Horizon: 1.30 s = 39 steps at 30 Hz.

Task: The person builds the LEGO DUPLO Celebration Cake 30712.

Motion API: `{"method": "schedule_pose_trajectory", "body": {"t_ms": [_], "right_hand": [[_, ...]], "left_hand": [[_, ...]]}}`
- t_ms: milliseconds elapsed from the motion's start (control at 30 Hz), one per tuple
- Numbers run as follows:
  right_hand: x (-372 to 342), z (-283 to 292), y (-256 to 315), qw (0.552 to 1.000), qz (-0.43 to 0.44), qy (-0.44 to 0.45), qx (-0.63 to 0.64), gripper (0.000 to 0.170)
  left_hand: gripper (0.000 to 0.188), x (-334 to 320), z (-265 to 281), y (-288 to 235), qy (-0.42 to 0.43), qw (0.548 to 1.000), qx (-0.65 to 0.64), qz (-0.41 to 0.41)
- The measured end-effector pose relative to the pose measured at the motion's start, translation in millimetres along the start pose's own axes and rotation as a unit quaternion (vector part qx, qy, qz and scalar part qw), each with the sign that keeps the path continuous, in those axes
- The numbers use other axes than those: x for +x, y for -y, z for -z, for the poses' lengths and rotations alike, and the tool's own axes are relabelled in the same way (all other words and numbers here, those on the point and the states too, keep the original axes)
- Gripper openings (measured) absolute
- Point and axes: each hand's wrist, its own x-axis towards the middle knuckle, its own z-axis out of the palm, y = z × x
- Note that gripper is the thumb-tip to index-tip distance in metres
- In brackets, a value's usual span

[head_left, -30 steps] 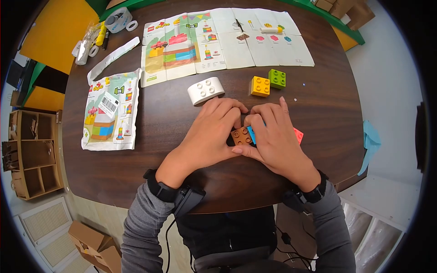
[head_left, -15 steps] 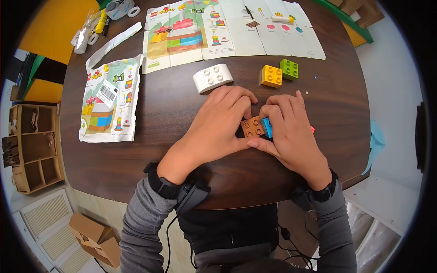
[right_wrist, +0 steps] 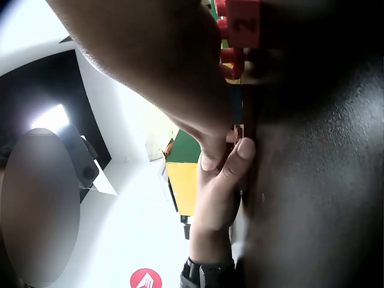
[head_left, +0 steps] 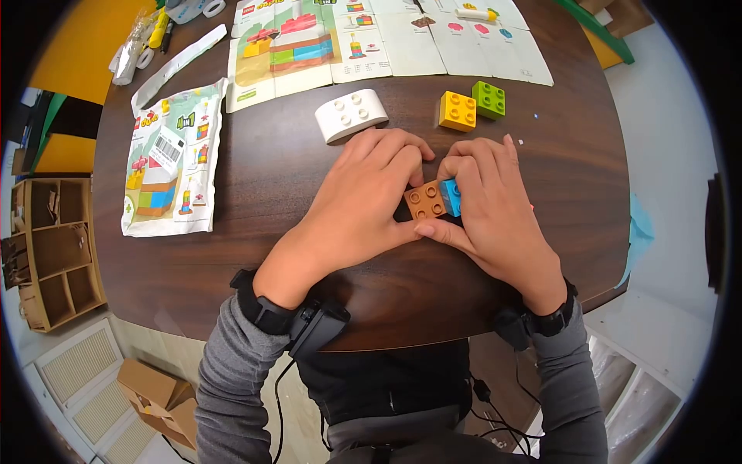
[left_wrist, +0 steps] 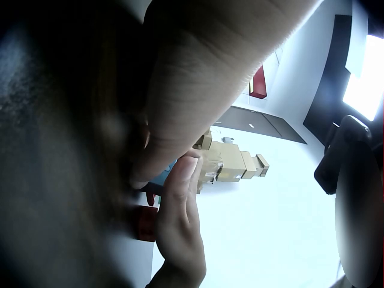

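Note:
In the head view a brown brick (head_left: pixel 426 202) lies on the table between both hands, its studs up. The left hand (head_left: pixel 350 199) grips its left side with curled fingers and thumb. Beside it, a blue brick (head_left: pixel 450 196) is partly covered by the right hand (head_left: pixel 501 209), whose curled fingers hold it; the right thumb touches the brown brick's lower edge. Whether the two bricks are joined cannot be told. A red brick (right_wrist: pixel 243 24) with a number 2 stands near the right hand in the right wrist view, mostly hidden from above.
A white curved brick (head_left: pixel 352 116), a yellow brick (head_left: pixel 457 111) and a green brick (head_left: pixel 488 100) stand beyond the hands. An unfolded instruction sheet (head_left: pixel 402 46) lies at the back, a printed bag (head_left: pixel 174 158) at the left. Tape rolls and markers are at the back left.
The head view has shifted, so the table items sit higher in it. Both hands keep their hold around the brown and blue bricks, with little visible change; the red brick is now almost fully covered.

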Motion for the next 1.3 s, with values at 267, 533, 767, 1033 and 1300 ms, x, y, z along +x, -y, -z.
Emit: {"method": "schedule_pose_trajectory", "body": {"t_ms": [267, 533, 767, 1033, 1300], "right_hand": [[-0.9, -1.0, 4.0, 1.000, 0.011, -0.006, -0.019, 0.062], [-2.7, -1.2, 3.8, 1.000, 0.014, -0.003, -0.022, 0.064], [-9.2, 3.5, 5.9, 0.999, 0.020, 0.015, -0.046, 0.068], [-1.5, 2.1, 5.0, 0.999, 0.017, 0.019, -0.023, 0.069], [-0.8, 3.5, 2.6, 1.000, 0.019, 0.009, -0.003, 0.076]], "left_hand": [[0.041, 0.3, 3.5, -1.0, 0.012, 1.000, 0.008, -0.006], [0.041, -0.1, 0.5, 1.4, 0.012, 1.000, 0.004, 0.000], [0.035, -0.7, 0.9, -3.3, 0.008, 1.000, 0.016, 0.006], [0.035, 1.5, 1.4, 3.2, 0.008, 1.000, 0.002, -0.017], [0.037, 0.2, 3.4, 2.4, 0.010, 1.000, 0.011, -0.003]]}}
